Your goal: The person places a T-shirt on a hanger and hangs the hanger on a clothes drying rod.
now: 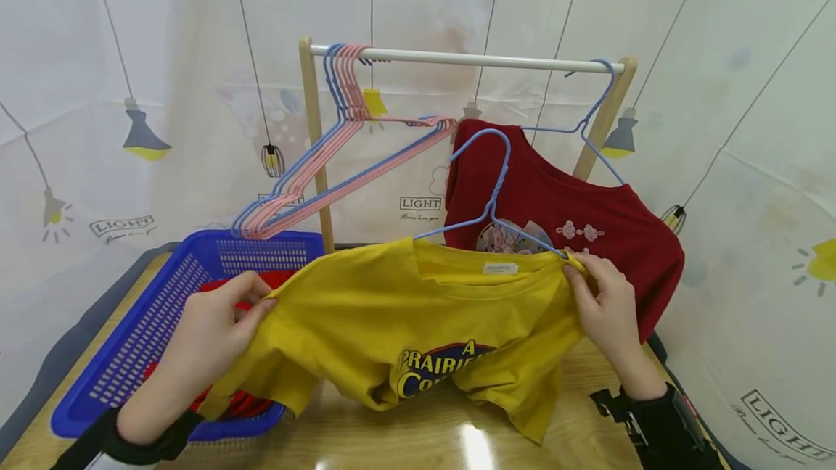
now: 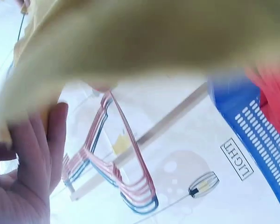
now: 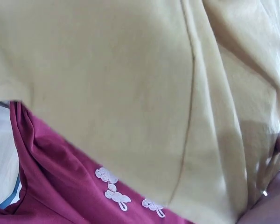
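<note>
A yellow T-shirt [image 1: 353, 310] with dark lettering across its chest is stretched between both hands above the table. The left hand [image 1: 212, 328] pinches its left shoulder or sleeve top, with fingers and thumb on the fabric. At the other shoulder, beside the neckline, the right hand [image 1: 607, 303] pinches the cloth close to the end of a blue hanger [image 1: 491, 207]. That hanger sits inside the neck opening, its hook sticking up out of the shirt. Yellow cloth fills much of the right wrist view, with part of the right hand [image 3: 273, 198] at its edge.
Behind stands a rack with a white rail [image 1: 457, 58]. Several pink and blue hangers [image 1: 307, 172] hang at its left, and a dark red shirt [image 1: 555, 180] hangs on a blue hanger at its right. A blue basket [image 1: 124, 339] holding red cloth stands on the wooden table [image 1: 366, 441].
</note>
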Demonstrator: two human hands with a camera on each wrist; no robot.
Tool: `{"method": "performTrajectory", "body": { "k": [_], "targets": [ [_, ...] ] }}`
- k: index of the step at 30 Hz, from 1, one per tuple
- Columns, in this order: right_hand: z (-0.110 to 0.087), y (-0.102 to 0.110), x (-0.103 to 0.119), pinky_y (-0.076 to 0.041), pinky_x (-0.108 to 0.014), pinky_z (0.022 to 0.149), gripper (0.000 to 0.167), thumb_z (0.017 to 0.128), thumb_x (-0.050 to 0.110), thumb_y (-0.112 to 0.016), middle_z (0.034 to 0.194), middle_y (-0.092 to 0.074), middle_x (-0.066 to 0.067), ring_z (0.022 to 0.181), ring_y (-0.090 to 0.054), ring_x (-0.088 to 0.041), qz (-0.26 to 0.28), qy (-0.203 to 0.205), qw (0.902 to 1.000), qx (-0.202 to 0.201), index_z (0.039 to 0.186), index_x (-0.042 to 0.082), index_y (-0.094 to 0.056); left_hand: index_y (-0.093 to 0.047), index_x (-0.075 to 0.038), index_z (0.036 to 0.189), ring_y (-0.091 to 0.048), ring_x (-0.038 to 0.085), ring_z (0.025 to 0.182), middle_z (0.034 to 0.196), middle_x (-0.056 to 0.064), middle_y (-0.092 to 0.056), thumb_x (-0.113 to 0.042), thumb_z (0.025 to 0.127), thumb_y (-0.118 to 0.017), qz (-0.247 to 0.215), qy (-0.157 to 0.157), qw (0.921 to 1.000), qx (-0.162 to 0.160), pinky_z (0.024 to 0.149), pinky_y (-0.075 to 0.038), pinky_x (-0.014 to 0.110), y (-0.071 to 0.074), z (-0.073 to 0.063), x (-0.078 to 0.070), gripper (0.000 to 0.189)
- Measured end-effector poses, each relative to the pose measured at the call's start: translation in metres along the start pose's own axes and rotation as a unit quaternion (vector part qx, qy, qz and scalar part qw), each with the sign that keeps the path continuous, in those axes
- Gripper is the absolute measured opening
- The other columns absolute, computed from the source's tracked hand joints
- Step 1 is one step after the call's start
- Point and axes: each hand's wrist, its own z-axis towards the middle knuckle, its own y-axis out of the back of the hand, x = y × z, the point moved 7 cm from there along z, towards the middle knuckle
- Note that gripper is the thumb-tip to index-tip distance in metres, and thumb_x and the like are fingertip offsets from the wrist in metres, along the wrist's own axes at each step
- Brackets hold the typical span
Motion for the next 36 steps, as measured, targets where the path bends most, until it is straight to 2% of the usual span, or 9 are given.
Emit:
{"method": "performTrajectory", "body": {
  "k": [5,10,17,22,26,30,32,34,36],
  "targets": [
    [0.002,0.002,-0.001,-0.035,-0.008,0.074,0.017,0.090,-0.007,-0.068,0.095,-0.071,-0.023,0.083,-0.044,0.016,-0.009,-0.002,0.9999,-0.010,0.106,-0.006,-0.071,-0.049,-0.010,0.096,-0.036,0.006,0.047,0.063,-0.002,-0.047,-0.003,0.096,-0.065,0.008,-0.017,0.9986,0.050,0.046,-0.037,0.021,-0.019,-0.005,-0.008,0.017],
    [0.001,0.000,0.002,-0.035,-0.010,0.071,0.018,0.089,-0.008,-0.068,0.094,-0.071,-0.023,0.080,-0.043,0.012,-0.008,0.010,0.9999,-0.009,0.106,-0.006,-0.071,-0.046,-0.009,0.099,-0.039,0.010,0.049,0.062,-0.001,-0.037,-0.008,0.101,-0.059,0.013,0.005,0.9928,0.119,0.047,-0.037,0.020,-0.038,-0.005,-0.009,0.013],
    [0.001,-0.002,0.008,-0.032,-0.018,0.075,0.017,0.087,-0.009,-0.070,0.091,-0.070,-0.022,0.079,-0.041,0.006,-0.007,0.022,0.9996,-0.018,0.104,-0.006,-0.071,-0.051,-0.012,0.085,-0.044,0.006,0.051,0.062,-0.005,-0.037,-0.018,0.101,-0.059,-0.004,-0.006,0.9608,0.277,0.049,-0.038,0.020,-0.070,-0.017,-0.014,0.020],
    [0.001,-0.002,0.006,-0.031,-0.021,0.077,0.019,0.087,-0.009,-0.069,0.094,-0.070,-0.025,0.082,-0.040,0.013,-0.004,0.011,0.9996,-0.025,0.106,-0.007,-0.070,-0.054,-0.012,0.079,-0.046,0.006,0.048,0.060,-0.005,-0.042,-0.026,0.100,-0.063,-0.025,-0.003,0.9450,0.326,0.046,-0.037,0.019,-0.075,-0.023,-0.021,0.026],
    [-0.001,-0.004,0.006,-0.033,-0.023,0.078,0.019,0.087,-0.009,-0.069,0.095,-0.070,-0.026,0.086,-0.041,0.018,0.002,0.009,0.9997,-0.024,0.106,-0.007,-0.070,-0.053,-0.015,0.069,-0.042,0.009,0.045,0.055,-0.006,-0.037,-0.035,0.096,-0.068,0.053,0.014,0.9568,0.285,0.044,-0.031,0.021,-0.057,-0.016,-0.029,0.037],
    [-0.002,-0.007,0.011,-0.032,-0.025,0.077,0.016,0.088,-0.009,-0.068,0.094,-0.071,-0.024,0.086,-0.043,0.014,0.006,0.020,0.9996,-0.021,0.104,-0.006,-0.071,-0.049,-0.016,0.061,-0.034,0.014,0.042,0.052,-0.004,-0.030,-0.040,0.095,-0.069,0.190,-0.013,0.9713,0.143,0.043,-0.024,0.023,-0.019,0.002,-0.046,0.046],
    [-0.002,-0.009,0.014,-0.032,-0.024,0.077,0.015,0.088,-0.009,-0.069,0.094,-0.071,-0.023,0.086,-0.044,0.011,0.007,0.028,0.9994,-0.021,0.103,-0.006,-0.071,-0.051,-0.014,0.065,-0.032,0.015,0.042,0.052,-0.003,-0.032,-0.037,0.094,-0.071,0.224,-0.047,0.9719,0.056,0.041,-0.023,0.024,-0.001,0.010,-0.058,0.042],
    [-0.001,-0.012,0.017,-0.033,-0.025,0.077,0.015,0.087,-0.009,-0.069,0.093,-0.072,-0.022,0.087,-0.046,0.007,0.007,0.033,0.9992,-0.021,0.102,-0.006,-0.071,-0.060,-0.009,0.075,-0.042,0.018,0.045,0.056,0.002,-0.044,-0.032,0.091,-0.075,0.228,-0.091,0.9692,-0.018,0.038,-0.032,0.026,0.009,0.015,-0.069,0.032],
    [-0.001,-0.014,0.020,-0.032,-0.025,0.076,0.015,0.087,-0.009,-0.069,0.092,-0.072,-0.022,0.084,-0.047,0.002,0.007,0.036,0.9991,-0.021,0.101,-0.006,-0.071,-0.067,-0.004,0.093,-0.058,0.024,0.058,0.072,0.008,-0.061,-0.028,0.089,-0.078,0.201,-0.143,0.9674,-0.055,0.047,-0.048,0.033,0.011,0.021,-0.078,0.027]
  ]
}}
